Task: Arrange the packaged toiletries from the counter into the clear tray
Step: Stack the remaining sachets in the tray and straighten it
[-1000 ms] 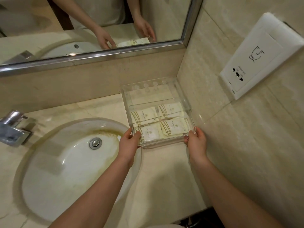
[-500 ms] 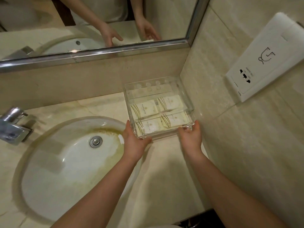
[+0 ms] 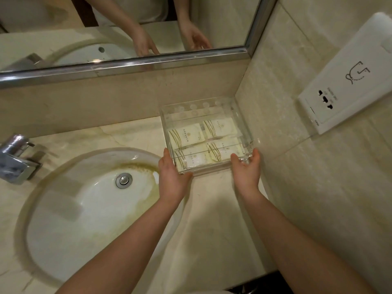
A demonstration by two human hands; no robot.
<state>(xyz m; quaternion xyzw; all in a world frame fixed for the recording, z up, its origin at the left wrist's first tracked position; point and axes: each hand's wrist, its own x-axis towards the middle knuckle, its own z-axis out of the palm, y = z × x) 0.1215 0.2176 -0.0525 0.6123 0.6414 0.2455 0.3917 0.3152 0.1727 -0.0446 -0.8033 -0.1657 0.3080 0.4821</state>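
At the near edge of the clear tray (image 3: pixel 244 122), the left hand (image 3: pixel 172 179) and right hand (image 3: pixel 247 171) lie open, palms against its near corners, gripping nothing. Four packaged toiletries (image 3: pixel 186 135) lie flat inside. The tray sits in the counter's (image 3: pixel 212 219) far right corner, right of the sink (image 3: pixel 84 209).

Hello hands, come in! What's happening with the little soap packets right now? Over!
Left hand and right hand open, flat against clear tray. Four packets inside. Tray in counter corner, nothing blocking.
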